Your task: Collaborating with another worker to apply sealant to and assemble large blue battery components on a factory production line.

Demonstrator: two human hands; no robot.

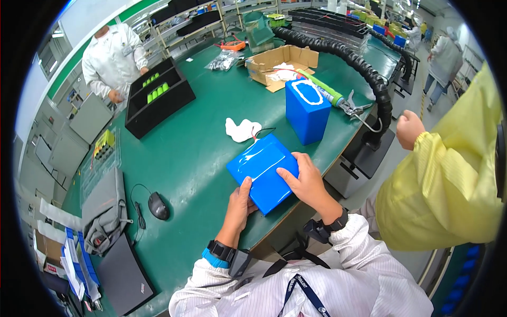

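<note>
At the near edge of the green desk (185, 153), we are pressing both hands onto a flat blue pack (262, 170). Our left hand (240, 203) is reaching up from below, its grip closing on the pack's near corner with the thumb on top. Our right hand (304, 179) is lying flat across the pack's right side, fingers spread and pointing left, clamping nothing. Just beyond the pack, a taller blue block (307, 111) is standing upright beside a crumpled white cloth (241, 129).
</note>
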